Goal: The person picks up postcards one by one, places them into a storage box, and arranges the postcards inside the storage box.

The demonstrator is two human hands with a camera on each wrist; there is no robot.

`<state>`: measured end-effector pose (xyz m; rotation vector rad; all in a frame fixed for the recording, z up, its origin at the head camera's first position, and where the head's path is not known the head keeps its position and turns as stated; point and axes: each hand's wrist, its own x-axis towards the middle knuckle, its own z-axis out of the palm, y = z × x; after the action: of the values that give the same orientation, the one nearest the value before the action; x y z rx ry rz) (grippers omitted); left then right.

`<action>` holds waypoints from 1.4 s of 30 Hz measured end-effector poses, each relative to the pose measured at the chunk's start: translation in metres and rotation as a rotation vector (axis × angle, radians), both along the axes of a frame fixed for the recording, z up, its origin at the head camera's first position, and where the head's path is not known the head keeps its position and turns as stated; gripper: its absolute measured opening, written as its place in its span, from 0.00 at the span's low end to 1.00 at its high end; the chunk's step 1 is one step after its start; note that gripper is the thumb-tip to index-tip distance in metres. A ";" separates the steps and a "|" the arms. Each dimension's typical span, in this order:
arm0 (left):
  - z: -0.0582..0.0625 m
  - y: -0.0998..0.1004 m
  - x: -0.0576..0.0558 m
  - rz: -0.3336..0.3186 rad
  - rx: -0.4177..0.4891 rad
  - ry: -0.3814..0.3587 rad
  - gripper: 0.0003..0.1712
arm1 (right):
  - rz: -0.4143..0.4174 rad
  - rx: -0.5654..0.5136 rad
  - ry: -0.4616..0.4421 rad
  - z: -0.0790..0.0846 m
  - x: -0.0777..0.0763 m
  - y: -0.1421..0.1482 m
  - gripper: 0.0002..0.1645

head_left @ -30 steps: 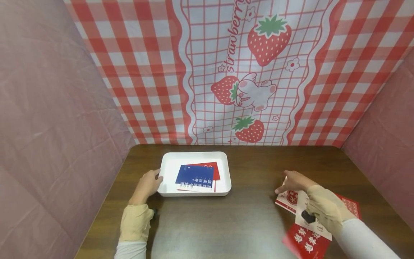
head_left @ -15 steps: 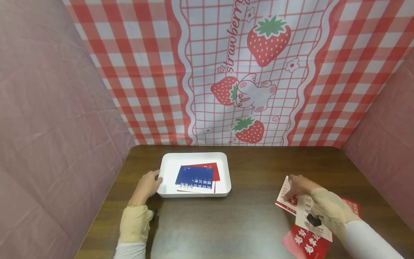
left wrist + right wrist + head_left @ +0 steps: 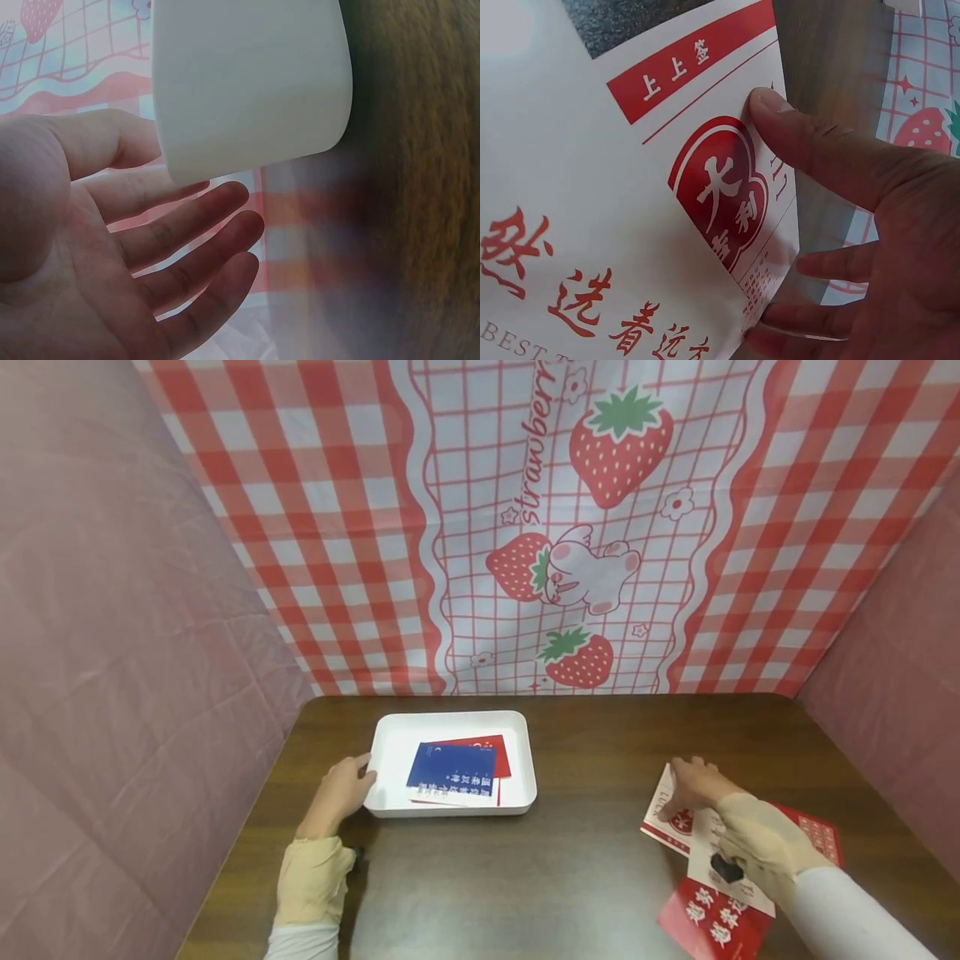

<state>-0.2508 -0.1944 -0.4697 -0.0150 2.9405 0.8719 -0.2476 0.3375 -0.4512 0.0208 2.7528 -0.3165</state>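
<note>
My left hand [image 3: 345, 789] is at the left edge of a white tray [image 3: 390, 752]. Thumb and index finger grip its rim in the left wrist view, while the other fingers [image 3: 225, 232] stay off it. Over on the right, my right hand [image 3: 701, 783] pinches a white-and-red card [image 3: 660, 806], thumb on the printed face and fingers at its edge. A white card with red writing [image 3: 577, 247] overlaps it in the right wrist view. Below lies a red card with white writing [image 3: 716, 922]; another red card [image 3: 821, 835] is partly hidden behind my right wrist.
Inside the tray lie a blue card [image 3: 453, 764], a red card [image 3: 504, 764] and a white one beneath them. The brown wooden table [image 3: 465, 885] meets a strawberry-print cloth [image 3: 360, 610] at its back edge. Pink fabric [image 3: 135, 693] hangs at both sides.
My right hand has shifted slightly to the right and now has its thumb on the white-and-red card, showing more of that card's face. The left hand and tray have not moved.
</note>
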 end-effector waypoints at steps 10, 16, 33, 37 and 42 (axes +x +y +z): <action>0.001 0.000 0.003 -0.014 0.007 0.024 0.28 | -0.039 -0.016 0.035 -0.007 -0.001 0.009 0.69; 0.000 -0.001 0.003 0.003 0.001 0.002 0.28 | -0.029 -0.049 0.105 -0.012 -0.002 0.018 0.60; -0.001 -0.001 0.001 0.005 -0.009 0.000 0.29 | 0.055 -0.193 0.285 0.006 -0.010 0.025 0.19; -0.001 -0.001 0.000 0.006 -0.009 -0.004 0.29 | 0.043 -0.217 0.342 0.011 -0.011 0.024 0.18; -0.002 -0.001 0.001 0.002 -0.017 0.005 0.29 | 0.003 -0.275 0.372 0.016 -0.013 0.025 0.18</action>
<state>-0.2503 -0.1952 -0.4714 -0.0168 2.9530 0.8487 -0.2605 0.3621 -0.4352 -0.1257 3.0432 -0.7639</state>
